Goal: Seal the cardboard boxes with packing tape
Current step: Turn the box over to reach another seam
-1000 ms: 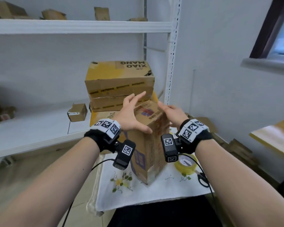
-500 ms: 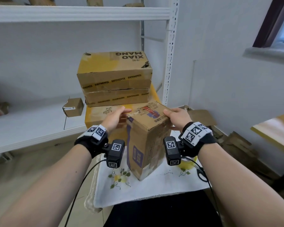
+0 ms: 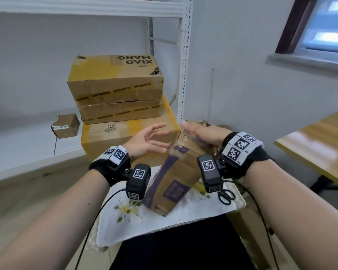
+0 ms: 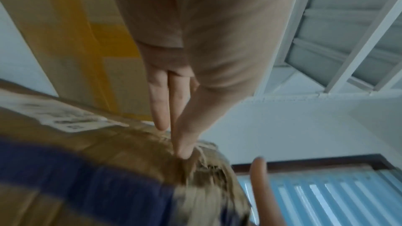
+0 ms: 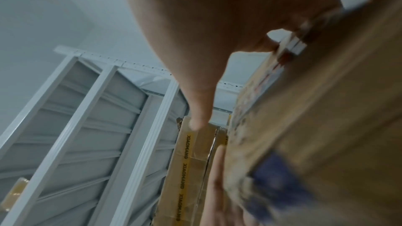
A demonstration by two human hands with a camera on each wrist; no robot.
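The cardboard box (image 3: 174,178) with purple print stands tilted on a white embroidered cloth (image 3: 164,221), resting on one lower corner, its top leaning away to the right. The left hand (image 3: 146,142) is beside the upper left edge of the box, palm turned toward it, with the fingers stretched and a little spread. In the left wrist view its fingertips (image 4: 182,150) touch the torn top corner of the box (image 4: 108,169), but they are not curled around it. The right hand (image 3: 203,133) lies flat over the top right side of the box with straight fingers, and it presses on the cardboard rather than gripping it. In the right wrist view the thumb (image 5: 195,109) is extended and the box (image 5: 326,126) fills the right part of the picture, blurred.

Behind the box there is a stack of larger cartons (image 3: 117,90) printed XIAOMANG, standing next to the white metal shelf (image 3: 183,55). A small carton (image 3: 65,125) is on the lower shelf board to the left. Black scissors (image 3: 225,195) lie on the cloth to the right of the box. A wooden table (image 3: 320,145) is at the right edge.
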